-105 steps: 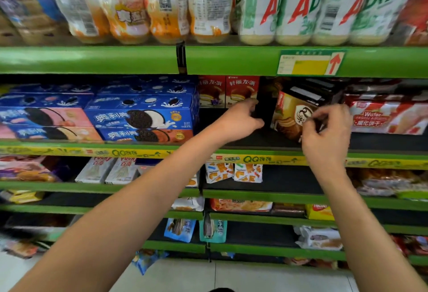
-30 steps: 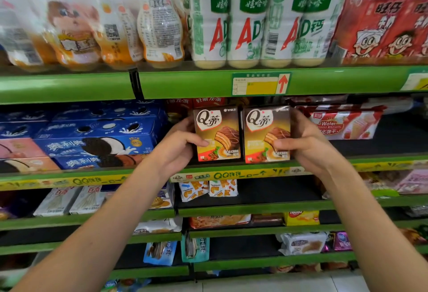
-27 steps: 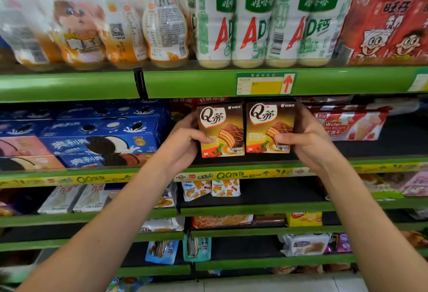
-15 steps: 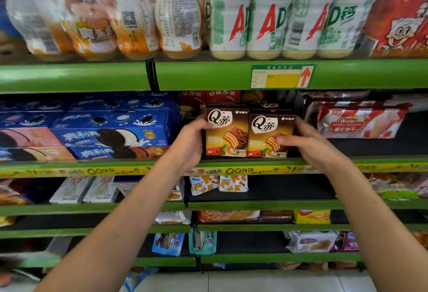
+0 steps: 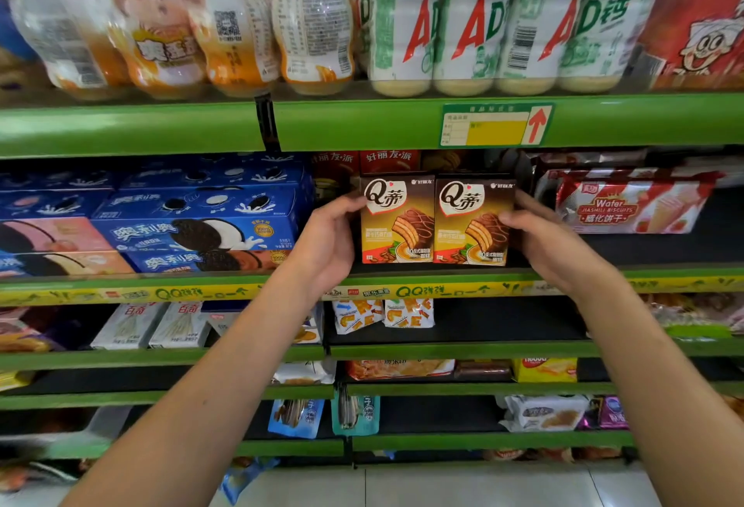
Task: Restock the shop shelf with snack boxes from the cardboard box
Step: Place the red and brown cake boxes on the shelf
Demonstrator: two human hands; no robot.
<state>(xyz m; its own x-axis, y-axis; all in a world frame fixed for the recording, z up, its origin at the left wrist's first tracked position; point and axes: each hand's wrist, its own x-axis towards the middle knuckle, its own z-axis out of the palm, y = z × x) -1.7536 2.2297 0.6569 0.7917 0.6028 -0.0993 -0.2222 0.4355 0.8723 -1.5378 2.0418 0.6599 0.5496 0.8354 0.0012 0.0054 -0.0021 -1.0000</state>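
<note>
My left hand (image 5: 328,243) and right hand (image 5: 553,243) clasp two brown-and-orange cardboard snack boxes (image 5: 437,218) standing on the green metal shelf (image 5: 563,271); next, I should probably let go.

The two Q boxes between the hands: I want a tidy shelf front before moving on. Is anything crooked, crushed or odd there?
Nothing stands out. The left Q box and right Q box stand upright, side by side, fronts facing out, undented. The left hand and right hand hold their outer sides.
</note>
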